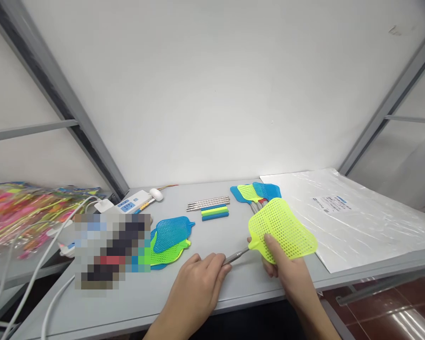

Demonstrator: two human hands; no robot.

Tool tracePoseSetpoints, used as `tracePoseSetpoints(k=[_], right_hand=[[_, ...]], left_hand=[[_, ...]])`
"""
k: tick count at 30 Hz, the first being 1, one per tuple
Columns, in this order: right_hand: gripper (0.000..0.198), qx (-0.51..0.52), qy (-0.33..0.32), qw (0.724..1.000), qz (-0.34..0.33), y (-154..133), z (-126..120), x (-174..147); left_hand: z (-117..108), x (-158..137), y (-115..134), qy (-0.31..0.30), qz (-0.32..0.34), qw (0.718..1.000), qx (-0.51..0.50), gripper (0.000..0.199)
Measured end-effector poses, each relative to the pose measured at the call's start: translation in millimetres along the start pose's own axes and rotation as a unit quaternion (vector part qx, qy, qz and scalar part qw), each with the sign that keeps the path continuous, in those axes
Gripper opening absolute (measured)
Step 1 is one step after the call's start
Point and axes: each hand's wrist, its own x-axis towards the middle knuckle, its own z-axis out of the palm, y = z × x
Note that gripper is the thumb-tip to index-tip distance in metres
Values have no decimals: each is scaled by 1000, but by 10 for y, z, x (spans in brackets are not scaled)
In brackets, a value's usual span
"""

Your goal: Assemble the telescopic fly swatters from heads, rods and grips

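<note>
My right hand pinches a yellow-green fly swatter head near its narrow neck, thumb on top of the mesh. From that neck a metal rod runs left into my left hand, whose fingers are wrapped round it. The rod's far end is hidden in my left fist. Left of my hands lie loose blue and green swatter heads, stacked. Beyond my hands, several metal rods lie side by side, next to blue and green handle tubes. Behind the held head, swatters with rods lie in a pile.
A white wrapped sheet with a label covers the table's right side. On the left are a power strip, white cables and bagged colourful items. A pixelated patch hides part of the left table. A wall stands behind.
</note>
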Motion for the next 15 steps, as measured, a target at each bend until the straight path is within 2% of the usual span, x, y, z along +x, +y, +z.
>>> tracePoseSetpoints(k=[7,15], right_hand=[[48,-48,-22,998,-17,-72,59,-137],[52,-45,-54,998,-9,0,63,-169]], left_hand=[[-82,-29,35,6,-21,1000,-8,27],[-196,-9,52,35,3,997,62,25]])
